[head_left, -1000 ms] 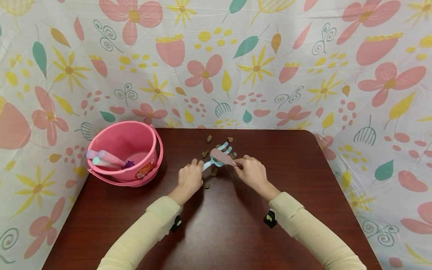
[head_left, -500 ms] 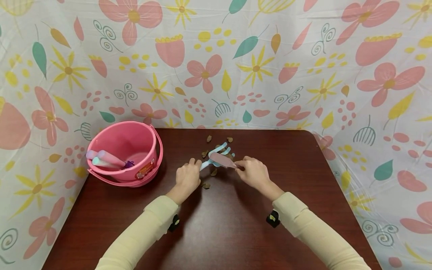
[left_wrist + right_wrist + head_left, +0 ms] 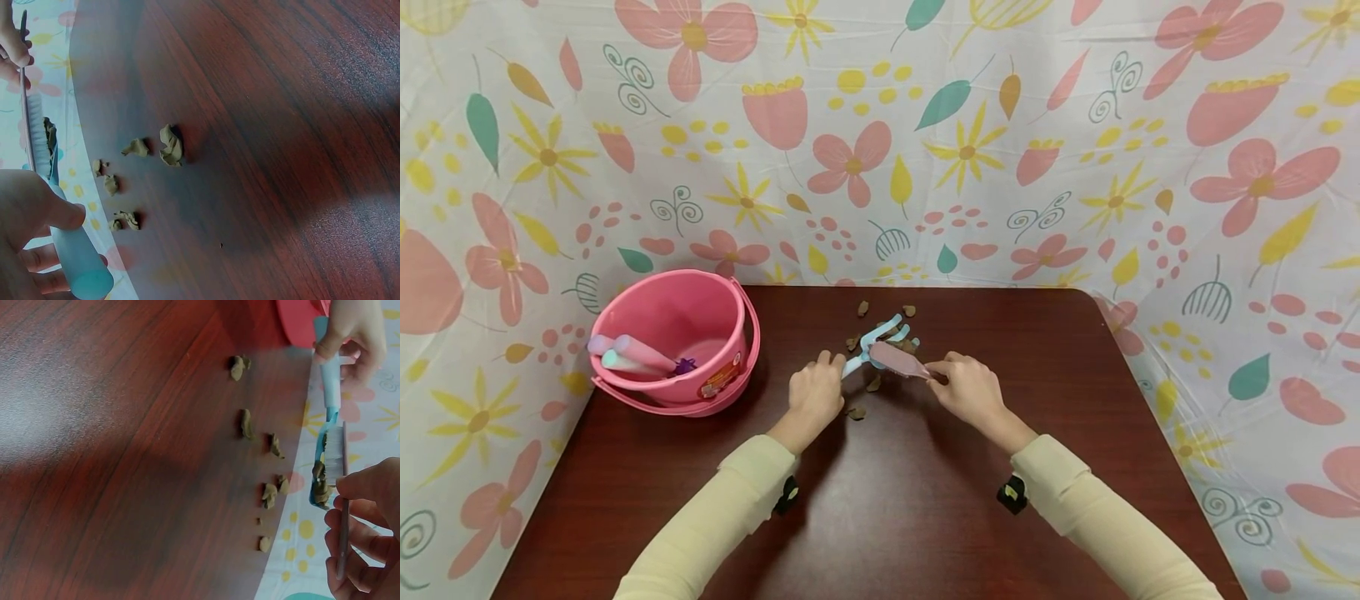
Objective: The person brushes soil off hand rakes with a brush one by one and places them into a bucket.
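My left hand (image 3: 817, 392) grips the pale handle of a light blue toy garden fork (image 3: 880, 334), its prongs pointing away to the right. In my right hand (image 3: 966, 387) is a flat pinkish brush (image 3: 345, 506), held by its handle between thumb and fingers. Its white bristles (image 3: 334, 451) face the fork head and lie right against it. Several brown crumpled pieces (image 3: 320, 484), like dried leaf bits, sit on the fork head beside the bristles. More loose brown pieces (image 3: 170, 146) are scattered on the table below and around the fork.
A pink bucket (image 3: 722, 333) with its handle lowered stands at the table's back left, several pastel tool handles (image 3: 643, 353) leaning inside. The dark wooden table (image 3: 880, 508) ends at a flowered curtain (image 3: 880, 125) behind and at both sides.
The brush has slid slightly right and down over the fork as my right hand drew back a little. My left hand has shifted slightly left with the fork.
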`<state>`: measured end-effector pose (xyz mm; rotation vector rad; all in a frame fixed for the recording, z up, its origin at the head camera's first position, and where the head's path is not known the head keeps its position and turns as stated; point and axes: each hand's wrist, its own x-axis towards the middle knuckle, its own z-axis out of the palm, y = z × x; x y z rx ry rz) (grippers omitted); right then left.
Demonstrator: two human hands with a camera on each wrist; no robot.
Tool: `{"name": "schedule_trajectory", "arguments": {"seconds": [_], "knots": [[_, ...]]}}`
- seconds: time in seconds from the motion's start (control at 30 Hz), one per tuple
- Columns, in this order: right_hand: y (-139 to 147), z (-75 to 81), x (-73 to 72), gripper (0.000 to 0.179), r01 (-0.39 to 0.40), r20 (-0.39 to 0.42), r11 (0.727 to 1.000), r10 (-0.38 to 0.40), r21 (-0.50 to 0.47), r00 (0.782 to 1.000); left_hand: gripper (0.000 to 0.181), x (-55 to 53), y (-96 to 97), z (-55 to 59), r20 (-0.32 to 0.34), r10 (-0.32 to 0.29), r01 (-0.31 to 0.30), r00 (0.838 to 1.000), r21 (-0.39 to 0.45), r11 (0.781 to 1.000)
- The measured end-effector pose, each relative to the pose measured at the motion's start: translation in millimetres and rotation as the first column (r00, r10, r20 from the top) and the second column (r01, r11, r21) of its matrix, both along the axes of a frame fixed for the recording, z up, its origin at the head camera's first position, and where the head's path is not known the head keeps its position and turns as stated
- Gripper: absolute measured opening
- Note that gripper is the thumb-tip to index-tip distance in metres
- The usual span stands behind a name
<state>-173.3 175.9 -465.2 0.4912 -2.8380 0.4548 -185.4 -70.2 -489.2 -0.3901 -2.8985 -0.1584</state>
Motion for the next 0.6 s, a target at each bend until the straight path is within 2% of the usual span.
{"name": "schedule_trajectory", "arguments": {"seconds": [0.17,0.37,0.6], "knots": [[0.9,-1.6,1.4,0.023,-0.005,-0.025,1.000,0.005,0.001,1.000,0.030,0.3,-0.3,-1.0,-0.010,0.011,-0.011,1.000,0.003,1.000],[0.2,-0.7,-1.3,0.023,-0.010,-0.079,1.000,0.008,-0.028,0.997,0.032,2.5,1.5,-1.0,0.023,0.006,-0.006,1.000,0.001,1.000],[-5.1,2.6,-6.6,0.023,0.025,-0.130,0.999,-0.030,-0.046,0.991,0.033,3.9,4.0,-2.5,0.054,0.001,-0.001,0.999,-0.002,1.000]]}}
